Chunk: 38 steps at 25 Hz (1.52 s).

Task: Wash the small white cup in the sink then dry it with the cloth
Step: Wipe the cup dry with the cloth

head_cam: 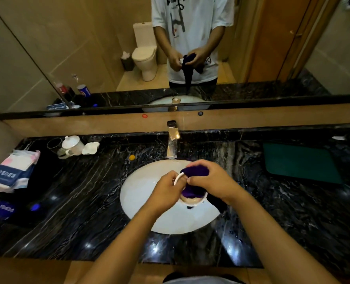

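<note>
The left hand (pixel 168 186) curls its fingers around the rim of the small white round cup (pixel 182 189), gripping it on its left side above the basin, while the right hand (pixel 205 179) bunches the dark purple cloth (pixel 196 171) and presses it into and over the cup's mouth, fingers wrapped around the fabric. A tail of the cloth hangs down past the right wrist toward the counter edge. Both hands are held close together, touching through cup and cloth, over the white oval ceramic sink (pixel 141 193) set into the black marble counter with white veins (pixel 77 201). Behind the sink stands the squared metal tap (pixel 173 140), with a small yellow round object (pixel 131 157) just to its left on the counter. Farther left sit a white lidded ceramic mug (pixel 73 145), a white shell-shaped dish (pixel 91 148) beside it and a clear glass (pixel 54 143). At the far left edge lies a blue and white tissue pack (pixel 8 173). To the right of the sink, well apart from it, a dark green rectangular mat (pixel 301 162) lies flat. The wall mirror (pixel 88 48) above reflects the person in a white printed T-shirt holding cup and cloth, and a white toilet (pixel 145 56) behind.
</note>
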{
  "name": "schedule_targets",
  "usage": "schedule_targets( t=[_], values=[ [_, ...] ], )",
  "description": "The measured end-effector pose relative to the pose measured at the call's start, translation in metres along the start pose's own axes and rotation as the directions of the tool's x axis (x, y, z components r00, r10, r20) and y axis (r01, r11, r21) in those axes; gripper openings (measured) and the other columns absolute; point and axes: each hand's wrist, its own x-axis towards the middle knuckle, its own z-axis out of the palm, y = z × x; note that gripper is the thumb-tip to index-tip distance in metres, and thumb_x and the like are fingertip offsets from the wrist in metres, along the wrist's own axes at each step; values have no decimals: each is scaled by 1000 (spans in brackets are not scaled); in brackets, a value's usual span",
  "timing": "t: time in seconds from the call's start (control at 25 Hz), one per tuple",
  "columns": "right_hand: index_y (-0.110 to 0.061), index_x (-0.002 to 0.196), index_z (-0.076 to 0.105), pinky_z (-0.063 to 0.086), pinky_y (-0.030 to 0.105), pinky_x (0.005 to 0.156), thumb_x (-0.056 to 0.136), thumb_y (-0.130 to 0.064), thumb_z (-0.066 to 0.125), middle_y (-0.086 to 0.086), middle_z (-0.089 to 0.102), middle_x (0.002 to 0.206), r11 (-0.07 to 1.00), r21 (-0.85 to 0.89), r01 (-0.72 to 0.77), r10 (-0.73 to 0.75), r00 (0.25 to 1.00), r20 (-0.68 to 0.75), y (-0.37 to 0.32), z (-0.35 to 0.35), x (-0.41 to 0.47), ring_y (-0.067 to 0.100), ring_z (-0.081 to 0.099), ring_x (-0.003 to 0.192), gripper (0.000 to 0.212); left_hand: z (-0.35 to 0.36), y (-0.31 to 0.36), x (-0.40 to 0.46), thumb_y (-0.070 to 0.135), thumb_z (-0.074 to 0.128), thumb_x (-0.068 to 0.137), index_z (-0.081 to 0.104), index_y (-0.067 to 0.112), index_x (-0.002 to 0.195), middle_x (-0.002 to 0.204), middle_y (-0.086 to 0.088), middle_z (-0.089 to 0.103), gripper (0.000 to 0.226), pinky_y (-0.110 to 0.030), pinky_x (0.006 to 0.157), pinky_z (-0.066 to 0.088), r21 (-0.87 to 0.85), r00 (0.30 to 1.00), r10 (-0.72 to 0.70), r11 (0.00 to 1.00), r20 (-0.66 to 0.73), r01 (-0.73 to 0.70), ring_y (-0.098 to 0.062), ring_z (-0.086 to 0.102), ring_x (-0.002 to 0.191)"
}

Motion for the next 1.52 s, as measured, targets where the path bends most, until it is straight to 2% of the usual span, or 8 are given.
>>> schedule_targets(
  t=[0.2, 0.4, 0.6, 0.72, 1.0, 1.16, 1.32, 1.52],
  values=[
    [-29, 103, 75, 61, 24, 69, 61, -28, 81, -4, 79, 94, 948, 309, 73, 47, 930, -364, -2, 37, -5, 11, 75, 87, 43, 38, 13, -7, 27, 54, 102, 61, 15, 90, 80, -6, 70, 18, -22, 53, 51, -424, 934, -103, 904, -341, -55, -9, 66, 66],
    [-40, 106, 66, 58, 14, 68, 65, -38, 76, -25, 73, 97, 901, 374, 219, 50, 805, -591, 7, 83, -21, -5, 70, 90, 43, 59, 18, -12, 24, 54, 103, 68, 13, 105, 95, -17, 77, 18, -34, 62, 61, -836, 907, -349, 549, -237, -7, -32, 76, 84],
    [-31, 102, 71, 58, 20, 64, 73, -14, 79, -6, 77, 92, 991, 129, 47, -13, 968, -252, 2, 28, -12, 13, 75, 85, 34, 18, 1, -9, 42, 44, 104, 66, 22, 99, 86, 0, 74, 31, -24, 54, 49, -179, 993, 17, 983, -119, -39, -14, 67, 73],
    [-33, 102, 71, 60, 24, 63, 63, -25, 80, -6, 77, 89, 1000, -16, -12, 11, 998, -63, -10, 11, -7, 12, 75, 80, 41, 1, 0, -2, 30, 41, 106, 68, 21, 99, 90, 0, 74, 29, -24, 62, 47, 29, 987, 157, 987, -30, -156, -16, 66, 79],
    [-44, 97, 57, 57, 12, 64, 67, -29, 75, -14, 71, 94, 972, 224, 70, 68, 830, -553, 7, 79, -8, -6, 69, 81, 38, 44, 16, -1, 41, 50, 102, 73, 12, 101, 81, -9, 80, 37, -31, 54, 59, -770, 892, -443, 600, -93, 218, -22, 76, 66],
    [-33, 95, 67, 64, 39, 80, 65, -22, 74, -4, 75, 92, 990, 82, -111, 133, 924, -359, 4, 35, 3, 15, 74, 85, 33, 9, -5, 6, 47, 43, 103, 64, 13, 83, 67, -7, 65, 45, -31, 50, 42, -109, 988, -126, 987, -91, 116, -18, 56, 49],
    [-32, 99, 69, 61, 26, 65, 66, -22, 76, -4, 76, 93, 997, 6, -82, 82, 975, -208, 1, 23, 3, 8, 73, 78, 35, -8, -11, 20, 51, 40, 103, 58, 16, 81, 73, -1, 64, 46, -34, 53, 40, 403, 980, 172, 907, -101, -118, -26, 61, 69],
    [-41, 103, 61, 55, 10, 58, 63, -38, 74, -17, 70, 95, 963, 248, 101, 83, 766, -637, 8, 81, -10, -12, 66, 82, 42, 44, 2, 6, 51, 42, 102, 75, 18, 99, 80, -5, 80, 47, -29, 51, 55, -539, 941, -322, 813, -102, 219, -21, 75, 70]
  ],
)
